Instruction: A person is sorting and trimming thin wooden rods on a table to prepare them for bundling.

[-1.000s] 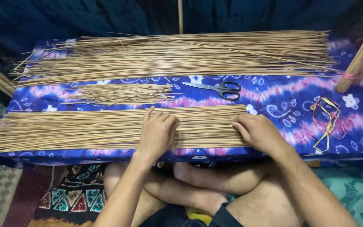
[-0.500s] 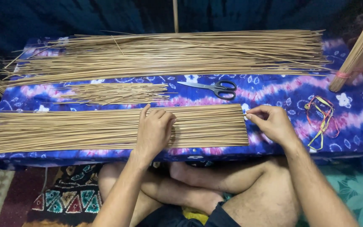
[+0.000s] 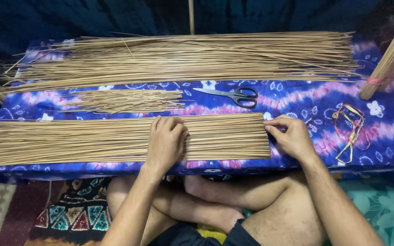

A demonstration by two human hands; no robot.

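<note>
Near sticks [image 3: 92, 139] cut off at left frame edge, my left hand [image 3: 165, 142] flat, fingers spread on their middle, my right hand [image 3: 290, 136] loosely curled against their right ends, table [image 3: 297, 102] beneath.

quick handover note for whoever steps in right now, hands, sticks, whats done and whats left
Left hand: flat, palm down on the middle of the near row of thin sticks, pinning it.
Right hand: fingertips against the row's right ends, holding nothing.
Near row lies along the front edge of the blue tie-dye cloth, right ends looking even, left ends ragged.
Behind it: a small short pile, scissors, a long loose pile at the back.
Coloured rubber bands lie right of the row, unused; the row is not tied.
</note>
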